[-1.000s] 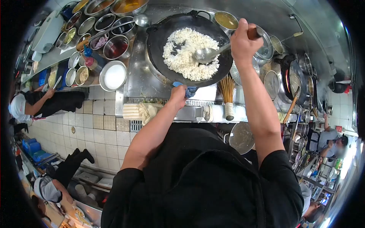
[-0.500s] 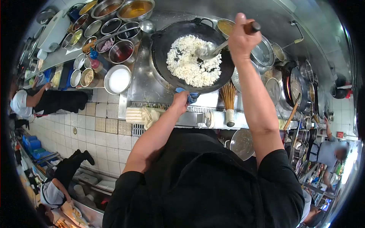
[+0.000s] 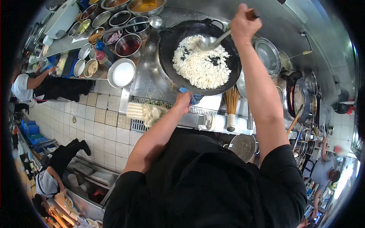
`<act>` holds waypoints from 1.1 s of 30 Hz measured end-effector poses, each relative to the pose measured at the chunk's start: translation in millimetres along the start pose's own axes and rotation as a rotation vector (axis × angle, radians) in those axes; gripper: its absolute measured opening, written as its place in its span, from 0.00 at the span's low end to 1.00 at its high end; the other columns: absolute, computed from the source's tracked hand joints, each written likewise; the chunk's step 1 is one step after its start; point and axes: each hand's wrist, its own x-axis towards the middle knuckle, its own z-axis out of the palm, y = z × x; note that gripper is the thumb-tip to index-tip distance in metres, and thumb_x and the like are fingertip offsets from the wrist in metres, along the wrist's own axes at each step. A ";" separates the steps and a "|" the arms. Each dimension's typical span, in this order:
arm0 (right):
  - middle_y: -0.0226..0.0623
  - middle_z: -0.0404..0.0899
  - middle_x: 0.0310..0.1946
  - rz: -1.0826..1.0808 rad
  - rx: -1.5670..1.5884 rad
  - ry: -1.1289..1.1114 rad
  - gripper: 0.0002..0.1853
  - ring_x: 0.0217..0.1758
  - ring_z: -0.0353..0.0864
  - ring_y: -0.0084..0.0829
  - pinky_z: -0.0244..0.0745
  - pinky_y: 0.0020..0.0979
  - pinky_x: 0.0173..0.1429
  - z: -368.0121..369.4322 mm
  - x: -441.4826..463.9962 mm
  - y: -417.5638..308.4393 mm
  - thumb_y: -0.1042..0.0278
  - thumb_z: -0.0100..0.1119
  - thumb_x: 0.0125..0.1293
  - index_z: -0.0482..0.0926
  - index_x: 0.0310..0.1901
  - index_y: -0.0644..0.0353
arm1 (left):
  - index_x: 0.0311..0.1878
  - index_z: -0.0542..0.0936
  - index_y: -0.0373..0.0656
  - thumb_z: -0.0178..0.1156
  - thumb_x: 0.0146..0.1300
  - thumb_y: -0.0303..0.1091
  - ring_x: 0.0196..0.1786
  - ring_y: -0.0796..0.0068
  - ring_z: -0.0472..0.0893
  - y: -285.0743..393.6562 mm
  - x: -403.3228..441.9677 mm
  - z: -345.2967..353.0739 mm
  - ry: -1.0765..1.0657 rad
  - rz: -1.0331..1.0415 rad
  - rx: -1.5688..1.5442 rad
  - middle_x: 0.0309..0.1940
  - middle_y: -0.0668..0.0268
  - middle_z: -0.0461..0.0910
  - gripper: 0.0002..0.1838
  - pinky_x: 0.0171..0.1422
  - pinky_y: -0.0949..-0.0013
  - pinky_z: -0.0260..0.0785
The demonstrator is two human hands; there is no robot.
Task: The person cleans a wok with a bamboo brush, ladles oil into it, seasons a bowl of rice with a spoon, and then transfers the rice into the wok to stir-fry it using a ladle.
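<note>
A large black wok (image 3: 167, 66) sits on the steel stove with loose white rice (image 3: 205, 72) spread over its bottom. My left hand (image 3: 184, 102) is closed on a folded blue cloth (image 3: 196, 99) at the wok's near rim; whether a wok handle lies under the cloth is hidden. My right hand (image 3: 245, 28), raised over the wok's far right side, wraps around the wooden handle of a ladle (image 3: 208, 43). The ladle's metal bowl rests at the far edge of the rice, tilted. Part of its shaft is hidden behind my fingers.
To the left stand several steel bowls (image 3: 128, 46) of sauces and ingredients, with a second ladle (image 3: 155, 22) lying across them. A bamboo brush (image 3: 231, 108) and a striped towel (image 3: 141, 111) lie at the stove's front edge. Strainers (image 3: 268, 55) are at right. Co-workers stand left and right.
The ladle's bowl has moved toward the far side of the wok, along with my right hand. Rice has shifted toward the near right. My left hand stays at the rim while the view turns slightly.
</note>
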 end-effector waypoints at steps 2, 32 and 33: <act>0.28 0.65 0.15 0.067 -0.127 -0.102 0.16 0.21 0.61 0.23 0.60 0.33 0.26 -2.0 -1.1 -30.1 0.63 0.59 0.63 0.71 0.22 0.64 | 0.33 0.74 0.30 0.50 0.56 0.22 0.27 0.66 0.80 -2.2 7.6 -0.6 0.012 0.024 0.003 0.28 0.58 0.77 0.05 0.28 0.63 0.74; 0.29 0.66 0.13 0.271 0.292 -0.089 0.15 0.10 0.62 0.20 0.58 0.26 0.13 -49.5 -1.0 -82.1 0.70 0.62 0.60 0.66 0.22 0.59 | 0.37 0.75 0.27 0.48 0.61 0.23 0.29 0.64 0.82 -0.4 0.9 -0.1 -0.036 0.003 0.032 0.30 0.54 0.80 0.08 0.33 0.63 0.77; 0.29 0.66 0.13 0.270 0.171 -0.110 0.15 0.10 0.63 0.20 0.59 0.25 0.13 -47.4 -9.8 -75.0 0.69 0.61 0.61 0.66 0.22 0.59 | 0.37 0.75 0.27 0.48 0.61 0.23 0.29 0.64 0.82 1.3 -3.8 2.8 -0.037 0.002 0.031 0.30 0.54 0.80 0.08 0.33 0.63 0.77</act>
